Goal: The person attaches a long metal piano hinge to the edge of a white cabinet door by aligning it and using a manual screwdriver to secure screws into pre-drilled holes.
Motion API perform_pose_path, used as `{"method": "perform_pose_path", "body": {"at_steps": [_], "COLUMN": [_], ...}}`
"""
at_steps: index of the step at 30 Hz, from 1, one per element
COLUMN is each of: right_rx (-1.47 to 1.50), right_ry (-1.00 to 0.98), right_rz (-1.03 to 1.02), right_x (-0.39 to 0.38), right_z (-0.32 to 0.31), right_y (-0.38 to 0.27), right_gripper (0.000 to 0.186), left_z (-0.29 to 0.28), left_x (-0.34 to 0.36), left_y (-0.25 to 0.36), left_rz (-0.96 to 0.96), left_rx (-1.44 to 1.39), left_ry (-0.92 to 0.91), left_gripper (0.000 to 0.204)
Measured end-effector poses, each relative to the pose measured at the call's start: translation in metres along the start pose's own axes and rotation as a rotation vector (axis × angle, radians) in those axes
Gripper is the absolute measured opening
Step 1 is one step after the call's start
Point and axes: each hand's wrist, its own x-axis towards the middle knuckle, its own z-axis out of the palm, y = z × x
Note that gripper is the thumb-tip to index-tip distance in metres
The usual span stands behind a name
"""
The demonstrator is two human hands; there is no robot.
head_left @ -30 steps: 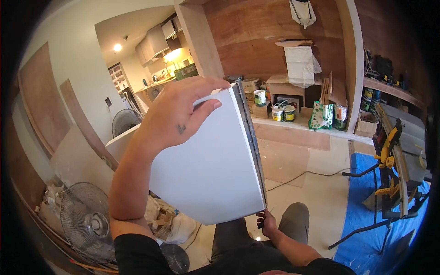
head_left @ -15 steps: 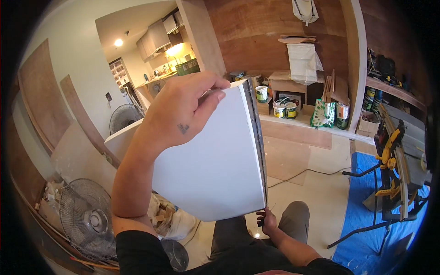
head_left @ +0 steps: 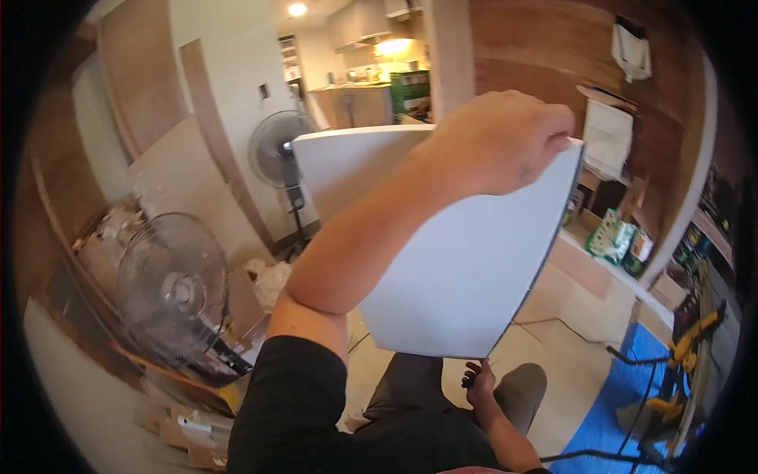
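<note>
A large white panel [head_left: 466,276] stands tilted up in front of me, above my lap. Along its right side runs a thin dark edge. My left hand [head_left: 501,142] reaches across the panel's face and is closed over the top edge near the upper right corner. Down at the lower right corner, my right hand [head_left: 482,385] has its thumb against the panel and its fingers curled. Something dark shows at those fingers, too small to make out. The far side of the panel is hidden.
On the left stands a fan [head_left: 178,288] beside leaning boards; another fan [head_left: 276,150] is behind the panel. A blue sheet [head_left: 600,411] lies at the right under a stand with yellow clamps [head_left: 699,328]. A cable [head_left: 580,332] crosses the floor.
My view has turned left, so the room appears shifted right. The panel has swung round, showing more of its top edge. Both hands stay at their corners of it.
</note>
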Motion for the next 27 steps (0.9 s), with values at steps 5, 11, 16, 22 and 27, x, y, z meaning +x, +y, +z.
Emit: {"method": "perform_pose_path", "body": {"at_steps": [5,11,16,22,27], "right_rx": [0.026,0.002,0.005,0.009,0.024], "right_ry": [-0.025,-0.048,-0.048,-0.035,-0.051], "right_rz": [0.003,0.068,0.005,0.003,-0.019], "right_x": [0.016,0.017,0.016,0.011,0.01], "right_z": [-0.006,-0.008,-0.007,-0.005,-0.004], "right_y": [0.009,0.007,0.009,0.007,0.004], "right_gripper": [0.044,0.045,0.043,0.04,0.039], "left_z": [0.004,-0.015,-0.013,-0.016,-0.021], "left_x": [-0.006,-0.006,-0.011,-0.018,-0.021], "left_y": [-0.018,-0.005,-0.016,-0.023,-0.025], "left_rz": [0.036,-0.154,-0.15,-0.131,-0.192], "left_rx": [-0.049,-0.136,-0.208,-0.213,-0.249], "left_ry": [-0.033,-0.143,-0.108,-0.065,-0.077], "left_gripper": [0.018,0.015,0.014,0.023,0.023]}}
